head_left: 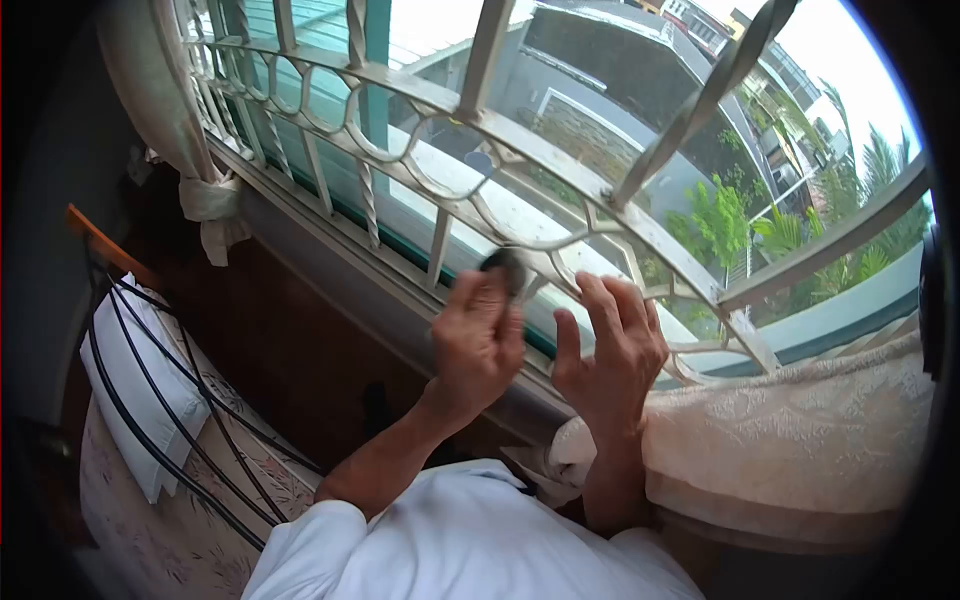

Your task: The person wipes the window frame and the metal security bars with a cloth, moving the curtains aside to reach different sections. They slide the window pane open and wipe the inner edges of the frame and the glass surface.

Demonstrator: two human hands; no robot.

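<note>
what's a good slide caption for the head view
Left hand holding a dark object at a window grille, right hand open alongside.

Open gaps between grille bars [545, 161]

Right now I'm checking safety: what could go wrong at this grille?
The dark object in the left hand might slip and drop through a gap in the grille. The right hand, open and near the grille, could knock against it. The curtain, close by that hand, might get pulled.
</note>
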